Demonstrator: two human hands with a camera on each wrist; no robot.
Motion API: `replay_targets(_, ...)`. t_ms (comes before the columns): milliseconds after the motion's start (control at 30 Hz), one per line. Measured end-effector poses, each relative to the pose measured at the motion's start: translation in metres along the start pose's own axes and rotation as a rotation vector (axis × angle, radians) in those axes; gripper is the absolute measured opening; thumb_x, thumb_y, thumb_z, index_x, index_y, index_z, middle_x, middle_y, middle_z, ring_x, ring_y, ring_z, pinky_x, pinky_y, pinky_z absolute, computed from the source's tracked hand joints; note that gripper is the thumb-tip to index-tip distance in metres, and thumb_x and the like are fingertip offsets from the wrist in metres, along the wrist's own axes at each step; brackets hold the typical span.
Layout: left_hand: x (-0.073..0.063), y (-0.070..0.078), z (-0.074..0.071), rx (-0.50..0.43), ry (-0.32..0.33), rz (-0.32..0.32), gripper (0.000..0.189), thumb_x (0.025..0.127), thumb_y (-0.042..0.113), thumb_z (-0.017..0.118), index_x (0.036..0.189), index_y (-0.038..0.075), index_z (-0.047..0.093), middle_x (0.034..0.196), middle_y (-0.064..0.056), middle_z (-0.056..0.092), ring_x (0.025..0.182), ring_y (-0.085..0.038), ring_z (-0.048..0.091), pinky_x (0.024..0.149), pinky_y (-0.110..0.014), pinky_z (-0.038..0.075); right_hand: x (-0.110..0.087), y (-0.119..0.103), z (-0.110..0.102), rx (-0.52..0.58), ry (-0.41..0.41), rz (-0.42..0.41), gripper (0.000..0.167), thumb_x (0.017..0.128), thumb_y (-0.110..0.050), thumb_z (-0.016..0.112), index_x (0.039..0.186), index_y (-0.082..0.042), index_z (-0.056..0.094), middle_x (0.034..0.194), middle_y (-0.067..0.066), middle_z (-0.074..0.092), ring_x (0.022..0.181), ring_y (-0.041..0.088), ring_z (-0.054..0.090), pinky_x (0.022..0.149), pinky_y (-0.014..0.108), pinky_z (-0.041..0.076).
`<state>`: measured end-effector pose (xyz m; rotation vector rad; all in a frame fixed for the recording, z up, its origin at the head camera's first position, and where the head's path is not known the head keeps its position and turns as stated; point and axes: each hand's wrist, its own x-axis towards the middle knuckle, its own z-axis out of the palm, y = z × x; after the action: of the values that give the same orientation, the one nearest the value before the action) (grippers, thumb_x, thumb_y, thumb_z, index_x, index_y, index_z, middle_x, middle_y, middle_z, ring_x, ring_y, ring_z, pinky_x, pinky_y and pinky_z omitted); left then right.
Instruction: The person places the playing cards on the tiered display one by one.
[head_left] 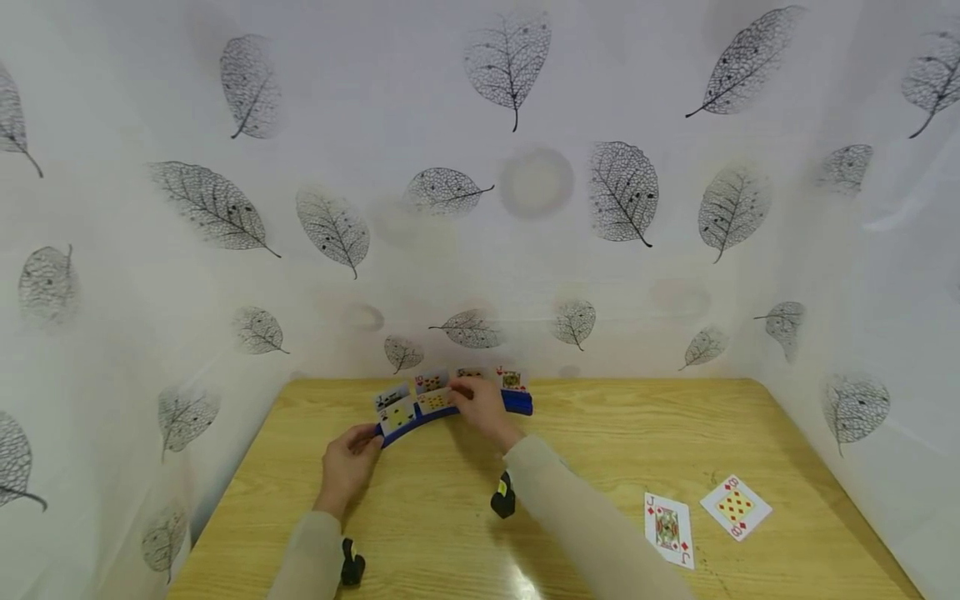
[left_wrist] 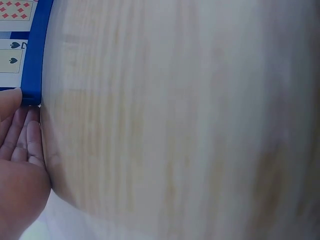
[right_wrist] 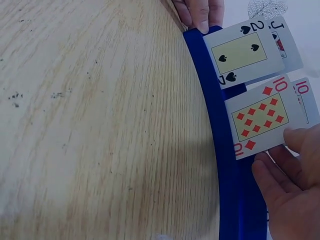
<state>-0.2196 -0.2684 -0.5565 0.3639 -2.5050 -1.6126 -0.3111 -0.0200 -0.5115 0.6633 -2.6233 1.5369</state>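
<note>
A curved blue card holder [head_left: 517, 402] stands near the table's far edge. My left hand [head_left: 347, 468] grips its left end, thumb on the front and the other fingers at the end. My right hand [head_left: 482, 410] pinches the right edge of a ten of diamonds [right_wrist: 261, 118], which sits in the holder's front row. Left of it in that row is a two of spades [right_wrist: 244, 56]. Behind these, a jack [right_wrist: 280, 42] and another red ten [right_wrist: 302, 95] peek out. Farther right, a red-marked face card [head_left: 512, 380] stands in the back row; the card beside it is partly hidden by my right hand.
On the table [head_left: 600, 433], at the right, a jack of diamonds [head_left: 666, 527] and an eight of diamonds [head_left: 736, 507] lie face up. A leaf-printed white curtain [head_left: 525, 275] rises behind the table and along both sides. Small black devices [head_left: 503, 497] sit by both wrists.
</note>
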Motion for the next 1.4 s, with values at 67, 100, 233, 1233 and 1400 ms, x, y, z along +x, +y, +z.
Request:
replay_targets(67, 0.0, 0.0, 0.0, -0.001, 0.004, 0.001, 0.034, 0.104, 0.011, 0.065, 0.136, -0.001, 0.066, 0.135, -0.022, 0.069, 0.124, -0.034, 0.067, 0.086, -0.011, 0.051, 0.0, 0.001, 0.0, 0.004, 0.003, 0.011, 0.024, 0.105, -0.011, 0.065, 0.124, -0.002, 0.074, 0.116, 0.015, 0.077, 0.101, 0.028, 0.073, 0.087, 0.039, 0.062)
replay_targets(100, 0.0, 0.001, 0.001, 0.001, 0.006, 0.002, 0.034, 0.104, 0.011, 0.065, 0.135, -0.001, 0.067, 0.135, -0.022, 0.069, 0.124, -0.034, 0.068, 0.086, -0.011, 0.051, 0.0, 0.001, 0.0, 0.006, 0.004, 0.015, 0.024, 0.105, -0.012, 0.065, 0.125, -0.002, 0.074, 0.117, 0.015, 0.076, 0.102, 0.028, 0.072, 0.087, 0.038, 0.062)
replay_targets(233, 0.001, 0.001, 0.002, 0.007, 0.016, 0.014, 0.033, 0.103, 0.01, 0.066, 0.134, -0.002, 0.067, 0.134, -0.023, 0.07, 0.123, -0.034, 0.068, 0.086, -0.01, 0.051, 0.0, 0.001, 0.0, 0.023, 0.007, 0.027, 0.026, 0.106, -0.014, 0.064, 0.127, -0.002, 0.074, 0.118, 0.015, 0.076, 0.102, 0.027, 0.072, 0.087, 0.038, 0.061)
replay_targets(1233, 0.001, -0.001, 0.001, 0.021, 0.022, 0.025, 0.032, 0.102, 0.01, 0.067, 0.133, -0.001, 0.068, 0.131, -0.022, 0.071, 0.119, -0.03, 0.069, 0.086, -0.009, 0.05, -0.016, -0.005, -0.016, -0.007, 0.092, 0.005, 0.025, 0.104, -0.019, 0.068, 0.123, -0.004, 0.075, 0.113, 0.012, 0.077, 0.101, 0.027, 0.073, 0.087, 0.039, 0.062)
replay_targets(1400, 0.001, -0.002, 0.001, 0.02, 0.018, 0.022, 0.032, 0.103, 0.01, 0.066, 0.133, -0.001, 0.068, 0.131, -0.022, 0.071, 0.12, -0.031, 0.069, 0.086, -0.009, 0.05, -0.025, -0.007, -0.034, -0.003, 0.085, -0.012, 0.028, 0.104, -0.019, 0.068, 0.127, -0.003, 0.073, 0.117, 0.012, 0.078, 0.103, 0.028, 0.074, 0.088, 0.04, 0.063)
